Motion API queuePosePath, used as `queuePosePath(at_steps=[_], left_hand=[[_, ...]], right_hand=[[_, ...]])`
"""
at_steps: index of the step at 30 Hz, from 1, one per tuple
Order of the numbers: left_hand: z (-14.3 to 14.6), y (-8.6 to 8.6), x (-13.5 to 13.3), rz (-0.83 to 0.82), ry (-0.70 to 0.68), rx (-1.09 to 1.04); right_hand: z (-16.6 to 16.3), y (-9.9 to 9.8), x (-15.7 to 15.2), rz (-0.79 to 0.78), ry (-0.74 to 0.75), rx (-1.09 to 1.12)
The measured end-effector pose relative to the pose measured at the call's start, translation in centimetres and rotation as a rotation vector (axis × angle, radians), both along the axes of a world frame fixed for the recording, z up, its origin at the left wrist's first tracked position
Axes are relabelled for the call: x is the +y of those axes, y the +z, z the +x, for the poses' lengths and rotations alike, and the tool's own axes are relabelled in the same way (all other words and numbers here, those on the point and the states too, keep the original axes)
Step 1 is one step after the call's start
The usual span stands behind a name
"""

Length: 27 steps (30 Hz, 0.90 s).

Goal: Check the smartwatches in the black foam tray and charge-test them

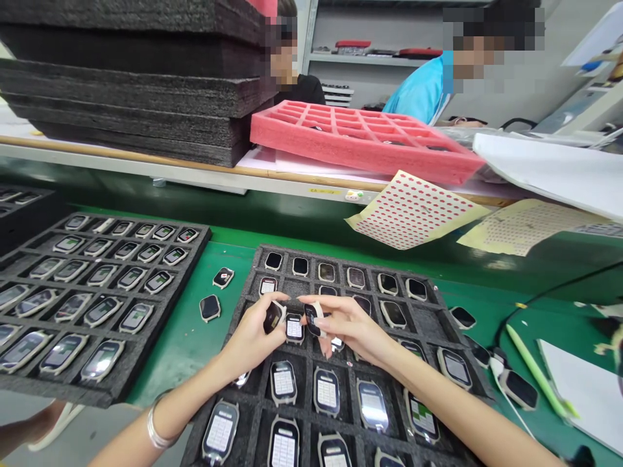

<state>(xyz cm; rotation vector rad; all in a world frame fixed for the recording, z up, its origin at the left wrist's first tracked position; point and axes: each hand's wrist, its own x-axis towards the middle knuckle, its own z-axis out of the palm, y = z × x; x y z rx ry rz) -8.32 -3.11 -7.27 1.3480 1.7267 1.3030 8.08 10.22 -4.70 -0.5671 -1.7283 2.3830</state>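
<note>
My left hand (249, 336) pinches a square watch body (274, 318) between thumb and fingers, tilted on its side. Close beside it, my right hand (354, 325) grips another watch body (314, 318), its screen turned to the left. Both hands hover above a black foam tray (302, 353) with square compartments. A watch with a lit white screen (294, 328) shows between the two hands. Nearer to me, several watches (283, 381) in the tray have lit screens; many at the far side (300, 266) are dark. My right hand partly hides some compartments.
Another foam tray of watches (124, 363) lies to the left. Loose watches (210, 308) sit between the trays. Right of my tray are a cabled watch (520, 389), a green pen (535, 370) and paper. A shelf above bears stacked black foam (146, 97) and a pink tray (360, 152); sticker sheets (416, 211) hang down. Two people sit beyond.
</note>
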Motion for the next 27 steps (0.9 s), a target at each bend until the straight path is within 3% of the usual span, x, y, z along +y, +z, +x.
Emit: queuePosePath(at_steps=[15, 22, 27], left_hand=[[-0.1, -0.31, 0.1, 0.009, 0.039, -0.008], [-0.23, -0.38, 0.57, -0.073, -0.041, -0.484], [-0.16, -0.06, 0.68, -0.017, -0.072, -0.799]], right_hand=[[0.07, 0.52, -0.19, 0.024, -0.048, 0.004], [-0.04, 0.24, -0.04, -0.13, -0.042, 0.028], [0.06, -0.04, -0.12, -0.092, -0.064, 0.044]])
